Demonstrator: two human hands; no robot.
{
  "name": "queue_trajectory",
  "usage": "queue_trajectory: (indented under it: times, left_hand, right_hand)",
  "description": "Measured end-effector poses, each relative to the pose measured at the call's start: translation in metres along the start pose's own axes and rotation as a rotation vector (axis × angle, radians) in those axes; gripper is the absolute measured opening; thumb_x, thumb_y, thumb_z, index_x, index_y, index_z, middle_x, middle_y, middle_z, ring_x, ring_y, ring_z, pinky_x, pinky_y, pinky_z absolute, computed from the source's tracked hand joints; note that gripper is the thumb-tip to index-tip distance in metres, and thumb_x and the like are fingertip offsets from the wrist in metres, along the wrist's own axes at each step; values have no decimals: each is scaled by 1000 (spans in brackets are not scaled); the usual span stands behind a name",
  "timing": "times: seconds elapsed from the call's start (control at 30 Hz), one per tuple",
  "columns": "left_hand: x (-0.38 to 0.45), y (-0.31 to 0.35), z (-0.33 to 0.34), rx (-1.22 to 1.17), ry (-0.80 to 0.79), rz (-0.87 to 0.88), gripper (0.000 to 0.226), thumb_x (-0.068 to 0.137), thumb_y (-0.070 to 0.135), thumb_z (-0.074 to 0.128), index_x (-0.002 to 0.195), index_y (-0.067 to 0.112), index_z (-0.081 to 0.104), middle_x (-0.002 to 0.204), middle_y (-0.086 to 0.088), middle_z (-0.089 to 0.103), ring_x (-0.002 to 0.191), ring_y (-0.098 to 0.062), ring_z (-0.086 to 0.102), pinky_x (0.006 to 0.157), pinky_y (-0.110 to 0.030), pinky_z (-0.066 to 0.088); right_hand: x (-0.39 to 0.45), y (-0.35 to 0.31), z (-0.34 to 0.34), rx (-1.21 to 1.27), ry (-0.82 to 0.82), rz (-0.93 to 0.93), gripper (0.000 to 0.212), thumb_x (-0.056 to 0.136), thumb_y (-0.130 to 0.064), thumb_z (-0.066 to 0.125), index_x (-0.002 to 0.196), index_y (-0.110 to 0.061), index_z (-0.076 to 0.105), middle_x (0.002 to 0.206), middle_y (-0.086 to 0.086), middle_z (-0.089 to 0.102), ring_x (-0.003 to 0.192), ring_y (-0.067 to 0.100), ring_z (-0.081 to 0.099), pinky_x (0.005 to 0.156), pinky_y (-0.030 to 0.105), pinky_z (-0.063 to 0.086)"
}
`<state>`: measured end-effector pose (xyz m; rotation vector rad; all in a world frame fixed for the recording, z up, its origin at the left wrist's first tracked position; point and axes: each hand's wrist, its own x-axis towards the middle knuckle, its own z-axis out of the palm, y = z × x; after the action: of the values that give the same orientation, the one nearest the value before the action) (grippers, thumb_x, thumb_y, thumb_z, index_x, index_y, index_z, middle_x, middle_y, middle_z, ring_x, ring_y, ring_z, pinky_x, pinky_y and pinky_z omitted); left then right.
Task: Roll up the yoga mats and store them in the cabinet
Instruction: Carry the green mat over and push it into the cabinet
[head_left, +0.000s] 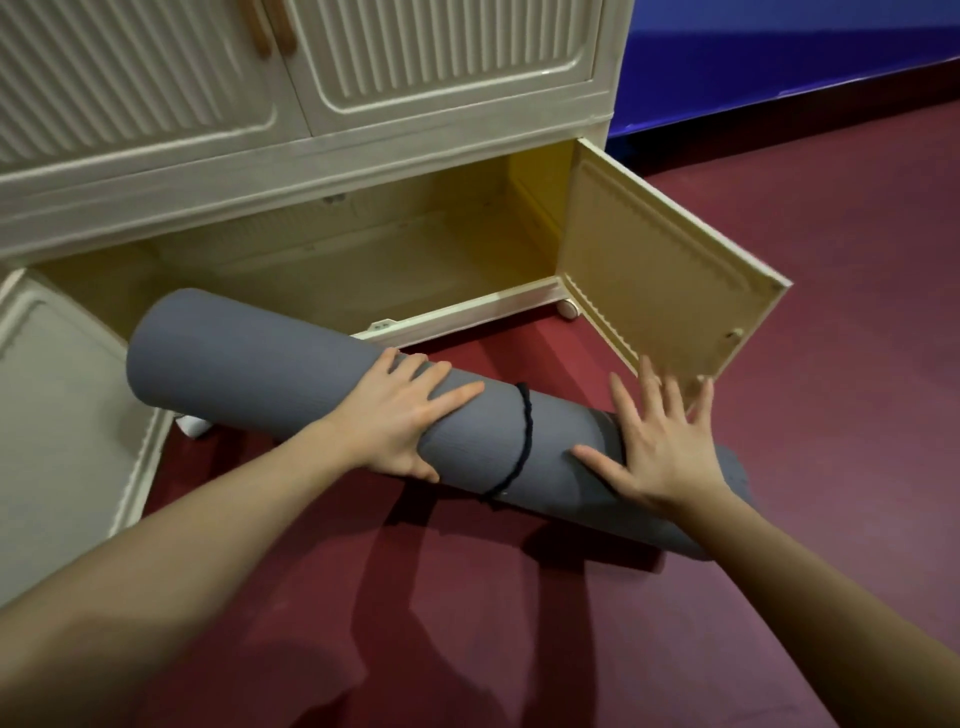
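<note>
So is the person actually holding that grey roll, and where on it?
Both hands lie flat on the rolled grey mat, not gripping: left hand mid-roll, right hand near its right end.

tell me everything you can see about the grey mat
The mat is a grey, finely ribbed roll, foam-like by its look, bound by a black cord. It lies tilted, its left end raised at the open cabinet, its right end low near the red floor. The left hand and right hand press on it with straight fingers.
</note>
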<state>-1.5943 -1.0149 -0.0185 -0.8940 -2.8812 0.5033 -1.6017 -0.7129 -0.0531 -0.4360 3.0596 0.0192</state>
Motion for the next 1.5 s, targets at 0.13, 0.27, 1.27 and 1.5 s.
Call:
queue_trajectory:
  times: [0.13,0.27,1.27,1.5]
  left_hand:
    - [-2,-22,1,-3,-16,-42,119,38,77,74,138,25,36,121,-18,59,103,-39,59,88,-53,45]
    - [3,-38,4,-15,-25,-70,119,40,77,75,139,24,35,122,-19,58,105,-39,57,87,-54,44]
    - [63,-15,34,-61,-208,-31,139,56,82,63,150,12,-11,157,-20,4,143,-40,14,111,-65,10]
    - [54,-11,29,-102,-151,-82,118,59,73,68,150,16,20,150,-14,29,136,-35,29,108,-58,22]
  right_hand:
    - [2,-18,1,2,-104,-186,124,55,-98,-1,153,-22,-2,160,13,2,147,33,7,113,62,-5]
    - [19,-28,3,-33,-123,-206,134,57,-89,51,149,-23,-21,160,12,-8,147,32,-5,113,58,-11]
    - [65,-63,20,58,107,-282,116,42,-69,78,134,-4,51,119,21,61,99,39,62,80,47,53]
    - [60,-58,12,35,64,-263,127,47,-74,75,150,-22,21,145,18,41,128,38,45,104,54,35]
